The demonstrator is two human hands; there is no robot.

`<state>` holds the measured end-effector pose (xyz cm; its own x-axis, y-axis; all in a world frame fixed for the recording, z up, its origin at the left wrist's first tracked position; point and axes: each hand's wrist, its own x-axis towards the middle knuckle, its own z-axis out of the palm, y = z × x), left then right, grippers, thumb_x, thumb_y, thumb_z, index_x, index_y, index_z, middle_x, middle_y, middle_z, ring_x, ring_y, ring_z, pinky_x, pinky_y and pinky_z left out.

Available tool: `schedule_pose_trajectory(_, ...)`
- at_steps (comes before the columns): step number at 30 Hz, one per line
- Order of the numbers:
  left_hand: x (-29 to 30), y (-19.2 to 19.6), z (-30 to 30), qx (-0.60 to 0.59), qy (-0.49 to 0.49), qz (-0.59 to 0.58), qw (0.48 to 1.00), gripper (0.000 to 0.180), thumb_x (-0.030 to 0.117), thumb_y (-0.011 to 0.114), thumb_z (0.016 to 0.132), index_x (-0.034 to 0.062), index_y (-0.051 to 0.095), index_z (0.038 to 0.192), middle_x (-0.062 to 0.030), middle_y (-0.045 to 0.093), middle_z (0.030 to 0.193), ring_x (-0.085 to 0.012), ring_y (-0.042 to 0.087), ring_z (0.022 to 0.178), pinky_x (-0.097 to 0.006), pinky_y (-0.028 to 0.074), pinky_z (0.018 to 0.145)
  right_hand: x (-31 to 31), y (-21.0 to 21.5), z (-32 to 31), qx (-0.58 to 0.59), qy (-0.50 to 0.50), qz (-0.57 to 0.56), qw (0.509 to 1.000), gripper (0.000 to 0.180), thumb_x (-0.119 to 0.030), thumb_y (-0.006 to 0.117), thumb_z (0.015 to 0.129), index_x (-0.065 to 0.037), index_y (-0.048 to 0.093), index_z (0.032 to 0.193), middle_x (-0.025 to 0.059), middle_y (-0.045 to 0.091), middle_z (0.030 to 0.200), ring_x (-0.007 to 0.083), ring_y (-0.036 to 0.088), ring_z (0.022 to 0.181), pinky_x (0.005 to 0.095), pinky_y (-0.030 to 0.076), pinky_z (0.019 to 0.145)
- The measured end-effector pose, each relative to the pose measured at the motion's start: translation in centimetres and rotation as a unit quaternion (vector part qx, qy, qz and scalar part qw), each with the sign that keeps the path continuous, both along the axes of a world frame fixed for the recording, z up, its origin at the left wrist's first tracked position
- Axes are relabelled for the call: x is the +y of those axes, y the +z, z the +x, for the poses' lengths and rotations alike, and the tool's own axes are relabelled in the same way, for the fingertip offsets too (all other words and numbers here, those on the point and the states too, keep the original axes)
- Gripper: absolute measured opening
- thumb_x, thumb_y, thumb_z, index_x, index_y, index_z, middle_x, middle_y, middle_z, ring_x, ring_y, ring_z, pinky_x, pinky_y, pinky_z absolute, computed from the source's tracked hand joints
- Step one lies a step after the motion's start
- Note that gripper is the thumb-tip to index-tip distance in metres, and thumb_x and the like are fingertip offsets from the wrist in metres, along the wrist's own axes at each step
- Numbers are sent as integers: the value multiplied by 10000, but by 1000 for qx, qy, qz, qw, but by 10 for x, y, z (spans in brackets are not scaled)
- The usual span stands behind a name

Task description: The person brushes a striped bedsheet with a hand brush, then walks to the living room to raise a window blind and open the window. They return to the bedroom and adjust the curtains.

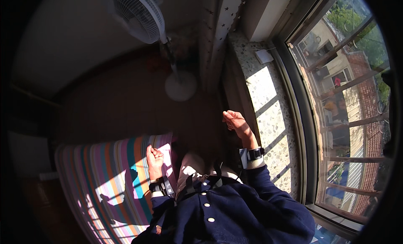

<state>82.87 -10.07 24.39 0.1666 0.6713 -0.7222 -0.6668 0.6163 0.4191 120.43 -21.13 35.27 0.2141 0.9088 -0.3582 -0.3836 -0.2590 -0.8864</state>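
My left hand (155,161) is curled into a loose fist in the sunlight, and nothing shows in it. It is held over the right edge of a striped bedspread (111,177). To the right, my right hand (237,124) also has its fingers folded in, with no object visible in the grip. It is raised close to the speckled stone windowsill (273,130). Each wrist wears a dark strapped device, one on the left wrist (161,187) and one on the right (253,154). Both forearms are in navy sleeves with pale cuffs.
A white standing fan (180,85) is on the dark floor ahead, beside a star-patterned curtain (214,38). On the sill's far end lies a small white object (264,56). A barred window (310,130) runs along the right side, with roofs and trees outside.
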Motion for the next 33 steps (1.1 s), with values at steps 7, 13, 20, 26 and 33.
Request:
schedule_pose_trajectory(7, 128, -12, 9, -19, -4, -30, 999, 371, 287, 555, 882, 184, 392, 565, 46, 304, 447, -80, 305, 362, -230, 294, 378, 94, 3, 32, -76, -101, -60, 990, 323, -336, 519, 911, -81, 536, 714, -69, 391, 528, 35, 320, 440, 207, 264, 427)
schedule_pose_trajectory(13, 229, 3, 38, -12, 1, -1, 1000, 321, 269, 579, 873, 170, 423, 611, 48, 358, 518, -76, 328, 416, -225, 312, 448, 154, 10, 78, -90, -172, -113, 974, 274, -285, 503, 922, -113, 508, 709, -89, 304, 486, 22, 262, 411, 207, 254, 416)
schedule_pose_trajectory(20, 274, 7, 32, 29, 91, -17, 995, 330, 279, 586, 856, 177, 390, 611, 47, 300, 512, -81, 269, 425, -228, 272, 450, 220, -8, 102, -99, -135, -102, 981, 275, -265, 496, 921, -68, 525, 732, -67, 328, 488, 35, 290, 413, 213, 276, 419)
schedule_pose_trajectory(26, 280, 3, -21, -8, 192, -39, 981, 338, 284, 595, 847, 176, 381, 609, 47, 295, 509, -81, 272, 416, -220, 264, 409, 336, -18, 69, -97, -11, -108, 989, 238, -221, 508, 895, -71, 506, 711, -28, 389, 553, 70, 343, 460, 237, 302, 443)
schedule_pose_trajectory(33, 328, -16, -100, -60, 258, 23, 964, 341, 276, 566, 867, 189, 387, 590, 51, 307, 482, -85, 303, 401, -219, 300, 397, 458, -35, -37, -122, 145, -164, 968, 249, -228, 496, 888, -74, 522, 694, -34, 357, 502, 55, 327, 431, 212, 274, 423)
